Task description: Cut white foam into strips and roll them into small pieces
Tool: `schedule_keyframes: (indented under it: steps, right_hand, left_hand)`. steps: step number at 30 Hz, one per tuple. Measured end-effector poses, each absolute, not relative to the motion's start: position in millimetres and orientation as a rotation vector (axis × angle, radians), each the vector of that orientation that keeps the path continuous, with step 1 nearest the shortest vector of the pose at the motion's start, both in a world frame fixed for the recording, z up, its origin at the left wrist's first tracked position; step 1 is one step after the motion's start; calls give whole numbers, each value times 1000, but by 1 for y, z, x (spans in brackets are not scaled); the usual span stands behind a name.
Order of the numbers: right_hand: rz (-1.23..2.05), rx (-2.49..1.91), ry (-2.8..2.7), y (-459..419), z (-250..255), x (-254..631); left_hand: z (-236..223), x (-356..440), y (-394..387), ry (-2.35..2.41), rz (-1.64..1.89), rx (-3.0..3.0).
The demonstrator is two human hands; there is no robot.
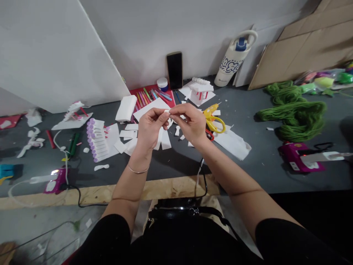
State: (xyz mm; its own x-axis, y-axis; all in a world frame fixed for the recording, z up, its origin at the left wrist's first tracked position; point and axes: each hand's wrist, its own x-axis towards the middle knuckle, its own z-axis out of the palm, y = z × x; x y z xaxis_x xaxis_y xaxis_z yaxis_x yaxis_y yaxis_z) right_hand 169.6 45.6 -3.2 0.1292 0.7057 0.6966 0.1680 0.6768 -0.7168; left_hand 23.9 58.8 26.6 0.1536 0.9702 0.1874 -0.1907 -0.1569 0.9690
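My left hand (151, 127) and my right hand (191, 123) meet above the middle of the table. Between their thumbs and fingertips they pinch a small white piece (167, 110), mostly hidden by the fingers, so its kind cannot be made out. Cut white strips and cards (129, 134) lie around and beneath both hands. Just beyond my right hand is a yellow tool with a looped handle (217, 125), and a red loop (210, 134) shows beside my wrist. To the left lies a white sheet bearing a row of purple-tipped strips (99, 141).
Colored pens (150, 96) lie on a red sheet, near an upright phone (174, 70). A cream bottle (233, 59) stands behind. Small white models (202, 90) sit left and back. Green yarn (298, 110) and a purple power block (300, 157) occupy the right.
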Motion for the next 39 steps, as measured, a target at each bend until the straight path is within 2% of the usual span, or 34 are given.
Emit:
schedule_keyframes:
  steps: [5, 11, 14, 23, 31, 39]
  right_hand:
    - [501, -797, -1357, 43, -8, 163]
    - [1097, -738, -1142, 56, -17, 158]
    - [1266, -662, -1095, 59, -17, 160]
    - [1425, -612, -1026, 55, -15, 160]
    - [1528, -555, -1054, 57, -15, 166]
    - [1630, -463, -917, 56, -18, 160]
  left_hand:
    - [27, 24, 57, 841, 1304, 1311]
    - [31, 16, 57, 847, 1284, 1488]
    - [32, 13, 58, 857, 1290, 1558]
    - [28, 21, 50, 1026, 1429, 1672]
    - [30, 10, 62, 832, 1134, 1316]
    - [17, 25, 62, 761, 1198, 1298]
